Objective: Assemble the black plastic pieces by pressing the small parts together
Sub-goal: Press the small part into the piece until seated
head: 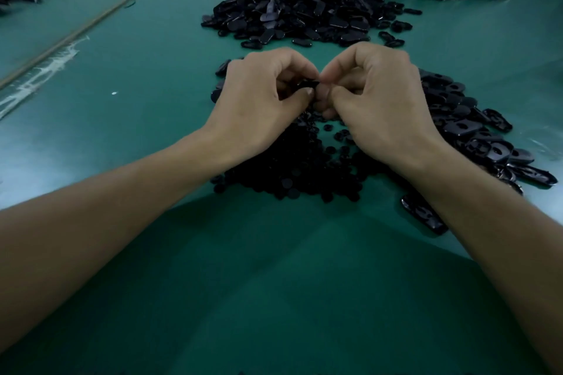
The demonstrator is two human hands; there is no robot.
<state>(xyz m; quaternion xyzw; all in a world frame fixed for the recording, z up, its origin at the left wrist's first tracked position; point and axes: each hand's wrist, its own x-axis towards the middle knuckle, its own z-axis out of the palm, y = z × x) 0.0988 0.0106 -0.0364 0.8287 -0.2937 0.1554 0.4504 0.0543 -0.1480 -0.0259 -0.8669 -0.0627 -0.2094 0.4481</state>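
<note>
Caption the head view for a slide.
Left hand and right hand pinch a small black piece over heaped black parts on a green table.
</note>
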